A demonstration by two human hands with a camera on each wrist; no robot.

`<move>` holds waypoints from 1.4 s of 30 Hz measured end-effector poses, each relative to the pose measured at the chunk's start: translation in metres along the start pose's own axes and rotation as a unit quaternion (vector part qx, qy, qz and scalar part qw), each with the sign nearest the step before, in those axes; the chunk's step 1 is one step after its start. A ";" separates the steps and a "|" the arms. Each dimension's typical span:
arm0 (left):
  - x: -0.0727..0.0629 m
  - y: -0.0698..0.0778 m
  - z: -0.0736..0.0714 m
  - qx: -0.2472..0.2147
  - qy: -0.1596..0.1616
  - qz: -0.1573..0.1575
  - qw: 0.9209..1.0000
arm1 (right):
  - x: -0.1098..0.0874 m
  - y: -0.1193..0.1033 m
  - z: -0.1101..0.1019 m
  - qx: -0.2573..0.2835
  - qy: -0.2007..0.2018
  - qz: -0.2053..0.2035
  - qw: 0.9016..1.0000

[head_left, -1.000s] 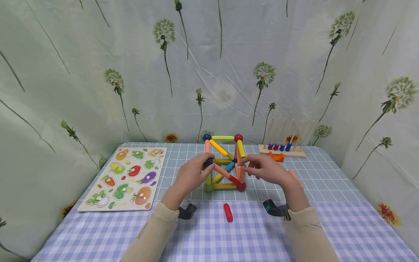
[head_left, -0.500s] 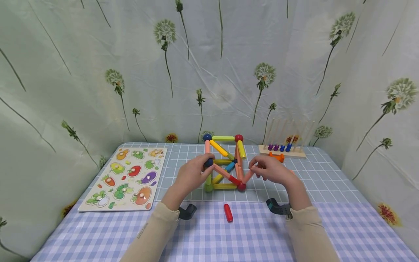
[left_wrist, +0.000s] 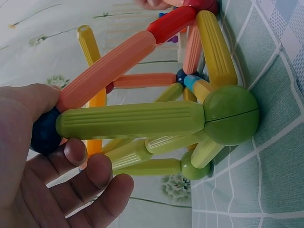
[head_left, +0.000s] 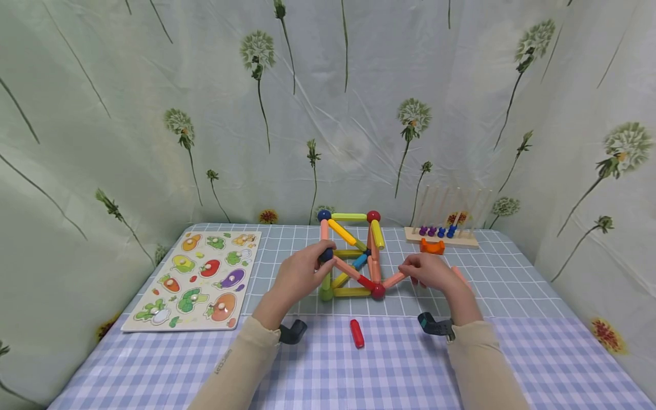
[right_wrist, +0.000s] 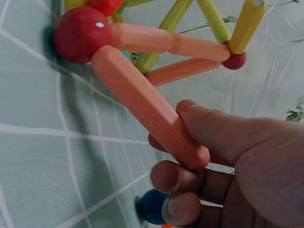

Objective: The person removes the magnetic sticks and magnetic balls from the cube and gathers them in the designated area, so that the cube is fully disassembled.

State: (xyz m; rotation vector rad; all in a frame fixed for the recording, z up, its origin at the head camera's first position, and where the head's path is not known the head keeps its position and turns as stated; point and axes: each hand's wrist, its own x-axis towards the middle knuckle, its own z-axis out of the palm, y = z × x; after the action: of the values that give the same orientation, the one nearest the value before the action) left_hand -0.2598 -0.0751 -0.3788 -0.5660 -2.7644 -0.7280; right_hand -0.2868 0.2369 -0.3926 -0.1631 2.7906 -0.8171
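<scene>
Right hand (head_left: 427, 270) pinches the free end of a salmon rod (right_wrist: 147, 104) between thumb and fingers. The rod's other end touches a glossy red ball (right_wrist: 81, 34) at the near right lower corner of a frame (head_left: 352, 292) built of coloured rods and balls. From that ball the rod slants up and to the right. Left hand (head_left: 302, 270) grips a dark blue ball (left_wrist: 46, 132) at the frame's near left upper corner, above a green ball (left_wrist: 232, 115). The frame stands mid-table on a grey-green gridded cloth (head_left: 497, 267).

Nearer, a short red rod (head_left: 357, 333) lies on a purple checked cloth (head_left: 154, 370). Left sits a vegetable puzzle board (head_left: 205, 285); far right, an orange piece (head_left: 432, 247) just in front of a wooden peg stand (head_left: 442, 239).
</scene>
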 end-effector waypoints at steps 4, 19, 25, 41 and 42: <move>-0.001 -0.001 0.000 -0.004 0.003 0.002 1.000 | 0.002 0.004 0.003 0.006 0.003 0.012 1.000; -0.002 -0.002 0.000 -0.008 0.003 0.003 1.000 | 0.003 0.011 0.007 -0.001 -0.011 0.047 0.999; -0.002 -0.002 0.000 -0.013 0.000 -0.001 1.000 | 0.004 0.008 0.007 0.041 0.017 0.040 0.998; -0.001 -0.002 0.000 -0.013 0.003 0.004 1.000 | -0.015 0.031 -0.027 0.126 0.169 0.045 0.976; -0.001 -0.001 0.000 -0.013 0.003 0.003 1.000 | -0.016 0.034 -0.029 0.132 0.175 0.046 0.975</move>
State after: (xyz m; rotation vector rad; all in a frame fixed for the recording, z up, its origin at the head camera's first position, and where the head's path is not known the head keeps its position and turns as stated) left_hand -0.2598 -0.0764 -0.3797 -0.5772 -2.7506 -0.7642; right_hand -0.2796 0.2826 -0.3844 0.1734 2.9355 -1.2912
